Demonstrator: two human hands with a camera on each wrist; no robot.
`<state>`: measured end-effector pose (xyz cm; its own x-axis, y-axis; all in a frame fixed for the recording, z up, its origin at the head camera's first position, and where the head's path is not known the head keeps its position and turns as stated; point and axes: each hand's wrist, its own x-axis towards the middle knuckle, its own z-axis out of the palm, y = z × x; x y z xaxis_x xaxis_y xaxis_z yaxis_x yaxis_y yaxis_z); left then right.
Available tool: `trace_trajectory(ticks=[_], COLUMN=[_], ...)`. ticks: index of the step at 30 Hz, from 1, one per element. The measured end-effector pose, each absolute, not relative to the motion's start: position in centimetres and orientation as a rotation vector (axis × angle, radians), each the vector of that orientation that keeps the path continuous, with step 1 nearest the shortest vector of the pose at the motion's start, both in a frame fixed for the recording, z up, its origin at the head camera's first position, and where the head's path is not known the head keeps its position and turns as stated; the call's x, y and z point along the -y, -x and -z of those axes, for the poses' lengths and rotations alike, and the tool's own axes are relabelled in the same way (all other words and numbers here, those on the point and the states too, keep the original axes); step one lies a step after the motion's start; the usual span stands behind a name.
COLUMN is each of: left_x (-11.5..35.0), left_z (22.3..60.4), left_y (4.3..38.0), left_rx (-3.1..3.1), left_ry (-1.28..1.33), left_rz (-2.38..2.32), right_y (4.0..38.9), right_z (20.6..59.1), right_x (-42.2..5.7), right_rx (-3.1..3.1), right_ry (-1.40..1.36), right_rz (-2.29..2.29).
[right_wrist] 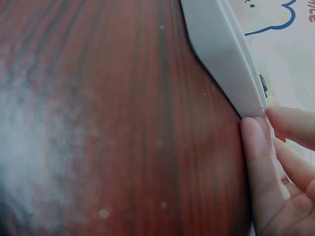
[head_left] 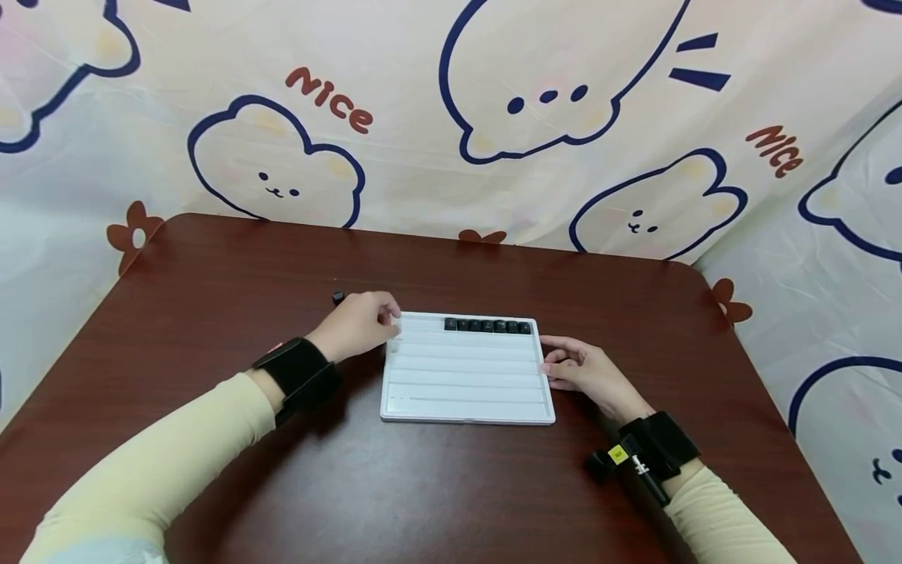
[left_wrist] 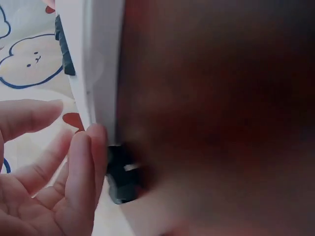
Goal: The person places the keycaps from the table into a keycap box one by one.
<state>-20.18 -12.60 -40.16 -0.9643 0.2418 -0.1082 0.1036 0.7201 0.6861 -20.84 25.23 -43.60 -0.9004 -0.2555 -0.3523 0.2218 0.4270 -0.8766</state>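
Observation:
A white ridged tray (head_left: pixel 461 380) lies on the table, with several small black keycap-like pieces (head_left: pixel 488 326) lined up in its top row towards the right. My left hand (head_left: pixel 359 323) is at the tray's upper left corner. Its thumb (left_wrist: pixel 88 152) lies at the tray's edge, apart from the forefinger, with nothing showing between them. Another black piece (head_left: pixel 338 298) is just behind this hand. At the tray's right side, my right hand (head_left: pixel 588 372) holds the edge, with its thumb (right_wrist: pixel 256 142) against the side wall and a fingertip at the rim.
The dark brown wooden table (head_left: pixel 451 486) has rounded far corners. A pale curtain (head_left: pixel 416 70) with cartoon bears hangs behind it and along the sides. Black straps (head_left: pixel 299 376) with cameras sit on both wrists.

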Motion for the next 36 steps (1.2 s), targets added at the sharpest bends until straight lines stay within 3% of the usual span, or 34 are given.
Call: trace_trajectory(ticks=[11, 29, 36], left_x=[12.1, 9.5, 9.6], left_z=[41.5, 40.6, 40.9], left_y=[17.7, 17.3, 17.5], left_rx=[-2.507, -2.640, -2.581], left_ry=[-0.096, -0.073, -0.062], left_rz=[-1.185, -1.143, -1.187], right_y=[20.5, 23.1, 24.8], right_z=[42.9, 40.6, 36.9], right_x=[-26.0, -26.5, -25.6], right_rx=[-2.309, -2.399, -2.544], right_ry=[0.042, 0.172, 0.352], right_rz=[1.374, 1.178, 0.782])
